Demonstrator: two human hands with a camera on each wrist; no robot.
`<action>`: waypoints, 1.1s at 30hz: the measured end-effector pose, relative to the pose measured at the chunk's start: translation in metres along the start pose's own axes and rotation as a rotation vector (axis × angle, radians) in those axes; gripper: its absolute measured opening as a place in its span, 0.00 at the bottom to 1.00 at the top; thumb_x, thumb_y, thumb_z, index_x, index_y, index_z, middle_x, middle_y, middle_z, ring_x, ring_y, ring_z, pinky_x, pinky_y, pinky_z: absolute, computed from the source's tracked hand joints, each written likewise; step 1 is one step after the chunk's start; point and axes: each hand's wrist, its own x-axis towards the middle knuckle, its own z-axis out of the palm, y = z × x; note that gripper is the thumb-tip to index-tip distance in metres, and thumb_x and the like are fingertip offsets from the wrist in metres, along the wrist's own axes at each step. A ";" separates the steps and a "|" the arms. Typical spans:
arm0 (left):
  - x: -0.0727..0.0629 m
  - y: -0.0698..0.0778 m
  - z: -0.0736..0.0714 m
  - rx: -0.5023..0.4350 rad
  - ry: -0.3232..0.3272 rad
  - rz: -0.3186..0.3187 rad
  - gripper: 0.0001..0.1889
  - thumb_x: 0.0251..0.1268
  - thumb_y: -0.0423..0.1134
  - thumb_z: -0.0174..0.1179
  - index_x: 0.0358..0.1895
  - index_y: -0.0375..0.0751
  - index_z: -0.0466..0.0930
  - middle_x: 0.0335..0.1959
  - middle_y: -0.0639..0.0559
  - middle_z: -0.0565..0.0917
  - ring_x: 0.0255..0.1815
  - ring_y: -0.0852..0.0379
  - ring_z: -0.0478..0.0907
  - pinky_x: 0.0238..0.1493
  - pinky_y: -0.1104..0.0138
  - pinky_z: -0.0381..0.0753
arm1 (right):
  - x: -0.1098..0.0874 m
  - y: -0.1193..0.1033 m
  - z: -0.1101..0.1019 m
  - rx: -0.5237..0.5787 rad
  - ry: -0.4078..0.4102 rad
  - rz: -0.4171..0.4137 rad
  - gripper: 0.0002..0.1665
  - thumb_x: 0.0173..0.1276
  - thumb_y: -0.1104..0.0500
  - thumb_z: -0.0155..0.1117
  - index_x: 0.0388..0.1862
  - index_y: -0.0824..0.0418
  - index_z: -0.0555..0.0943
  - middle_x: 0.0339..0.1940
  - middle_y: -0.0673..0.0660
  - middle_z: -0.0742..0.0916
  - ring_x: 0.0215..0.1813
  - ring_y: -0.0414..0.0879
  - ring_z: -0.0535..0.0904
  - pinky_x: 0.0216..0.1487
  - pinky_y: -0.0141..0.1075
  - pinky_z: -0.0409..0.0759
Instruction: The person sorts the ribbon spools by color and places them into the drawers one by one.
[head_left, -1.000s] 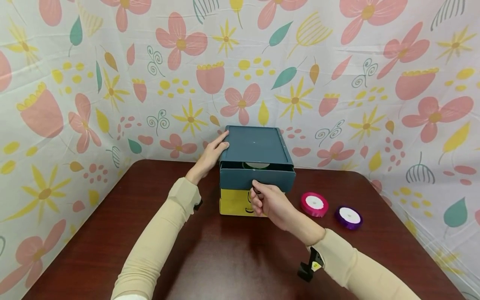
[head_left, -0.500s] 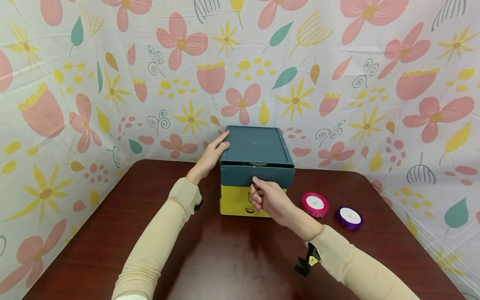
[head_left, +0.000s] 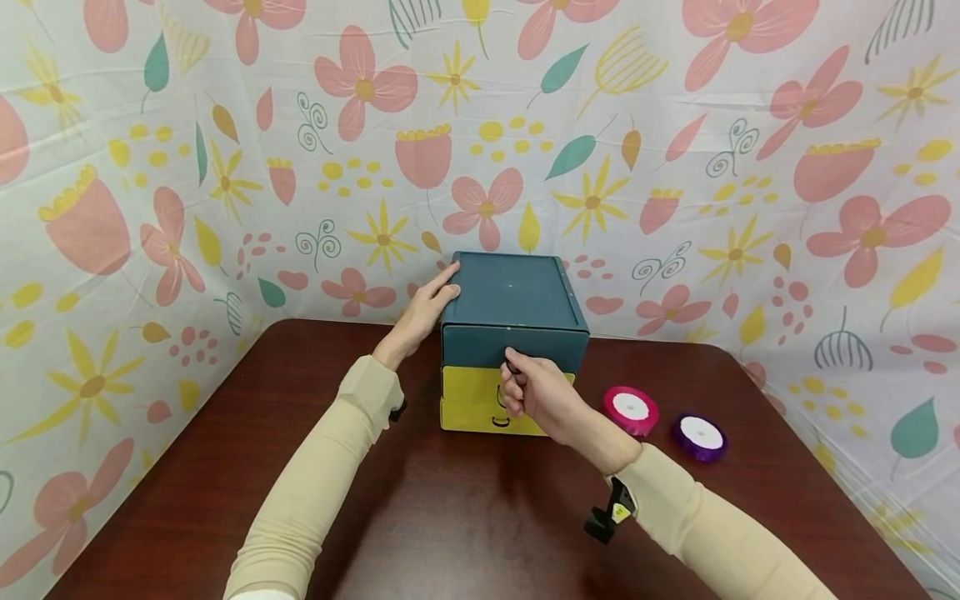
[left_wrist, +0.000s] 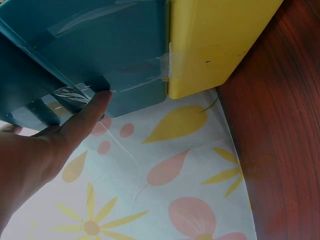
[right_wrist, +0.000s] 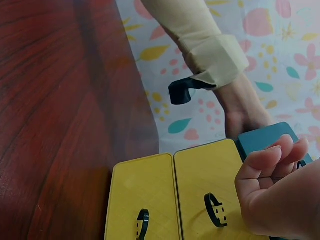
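A small chest of drawers [head_left: 513, 287] with a blue top stands at the back of the table. Its top drawer [head_left: 472, 346] has a blue front, now level with the body. Below are two yellow drawers [right_wrist: 142, 185] with black loop handles [right_wrist: 215, 210]. My right hand [head_left: 543, 398] pinches the blue drawer's handle, which is mostly hidden behind the fingers. Along the chest's upper left edge rests my left hand [head_left: 416, 318], fingers extended. In the left wrist view its fingertip touches the blue side panel [left_wrist: 115, 55], close to the taped seam.
To the right of the chest lie a pink ribbon spool [head_left: 630, 408] and a purple ribbon spool [head_left: 700, 437], both with white centres. A flower-patterned cloth [head_left: 300, 167] hangs behind the dark red wooden table [head_left: 450, 517].
The blue drawer has slid back into the chest, and the gap above its front has gone. My right hand moved away from me with it, while the left hand stayed put.
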 end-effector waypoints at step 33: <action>-0.013 0.017 0.000 0.030 -0.039 0.016 0.29 0.78 0.46 0.41 0.78 0.51 0.48 0.80 0.51 0.47 0.80 0.48 0.48 0.76 0.49 0.54 | 0.002 0.058 -0.020 -0.063 -0.054 0.196 0.31 0.72 0.37 0.52 0.50 0.66 0.76 0.16 0.48 0.75 0.19 0.40 0.67 0.22 0.29 0.66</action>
